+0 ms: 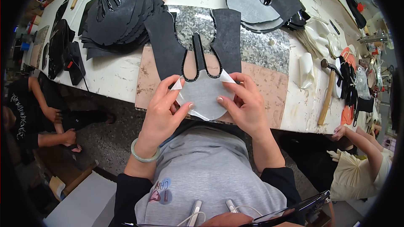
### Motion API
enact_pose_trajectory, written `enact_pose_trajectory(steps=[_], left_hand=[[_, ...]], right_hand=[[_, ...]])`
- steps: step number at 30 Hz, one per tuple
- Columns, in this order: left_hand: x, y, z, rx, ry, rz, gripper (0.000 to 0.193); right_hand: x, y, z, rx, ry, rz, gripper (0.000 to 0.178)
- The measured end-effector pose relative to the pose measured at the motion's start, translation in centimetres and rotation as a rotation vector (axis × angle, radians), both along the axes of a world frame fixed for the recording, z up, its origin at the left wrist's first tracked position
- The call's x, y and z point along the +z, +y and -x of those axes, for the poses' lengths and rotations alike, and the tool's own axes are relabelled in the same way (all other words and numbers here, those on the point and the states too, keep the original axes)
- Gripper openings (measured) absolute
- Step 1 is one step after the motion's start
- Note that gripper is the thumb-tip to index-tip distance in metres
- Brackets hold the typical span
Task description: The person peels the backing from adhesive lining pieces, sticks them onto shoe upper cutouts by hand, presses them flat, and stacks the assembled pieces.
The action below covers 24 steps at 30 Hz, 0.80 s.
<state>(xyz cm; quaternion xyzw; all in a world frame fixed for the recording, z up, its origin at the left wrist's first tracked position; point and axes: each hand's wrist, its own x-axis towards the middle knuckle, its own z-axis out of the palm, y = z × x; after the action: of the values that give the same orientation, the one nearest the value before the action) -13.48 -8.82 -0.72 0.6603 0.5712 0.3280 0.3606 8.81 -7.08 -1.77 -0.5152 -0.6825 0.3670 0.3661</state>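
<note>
— Grey shirt cloth and two white cables are closest to the lens, at the bottom. Above them, what do the hands do?

— Both hands hold one black shoe upper piece [202, 65] at the near edge of the table [113, 75]. The left hand [162, 111] pinches the left side of its rounded grey toe part, thumb on top and fingers under. The right hand [244, 105] grips the right side in the same way. A small white corner of lining shows beside each hand.

— Where does the piece lie?

— Its two long wings are spread flat on a speckled stone slab [261, 46], which rests on a pinkish board [269, 96]. The toe part hangs over the table edge, lifted a little between the fingers.

— Is something on the wrist?

— Yes, a pale green bangle [143, 153] on the left wrist.

— What else is on the table?

— A stack of black cut pieces [122, 12] at the far left, well apart from the hands. Another stack of black and grey pieces [265, 2] at the far right. A hammer with wooden handle [327, 94] lies to the right of the board.

— Other people?

— One person sits low at the left, and one at the right with a hand near the table edge.
</note>
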Motion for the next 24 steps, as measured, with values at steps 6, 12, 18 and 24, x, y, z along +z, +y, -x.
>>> enact_pose_trajectory(steps=[6,12,18,24], left_hand=[[-0.05,-0.02,-0.16,0.008,-0.006,0.0,0.049],[0.0,-0.06,-0.08,0.006,0.008,-0.007,0.048],[-0.03,-0.1,0.04,-0.041,0.036,-0.029,0.041],[0.02,-0.2,0.14,-0.044,0.031,-0.018,0.041]], right_hand=[[-0.52,0.02,-0.02,-0.019,0.02,0.005,0.036],[-0.28,0.21,0.0,0.004,0.01,0.001,0.035],[-0.27,0.22,0.01,0.011,-0.013,-0.013,0.035],[0.05,0.09,0.26,0.003,-0.038,0.001,0.034]])
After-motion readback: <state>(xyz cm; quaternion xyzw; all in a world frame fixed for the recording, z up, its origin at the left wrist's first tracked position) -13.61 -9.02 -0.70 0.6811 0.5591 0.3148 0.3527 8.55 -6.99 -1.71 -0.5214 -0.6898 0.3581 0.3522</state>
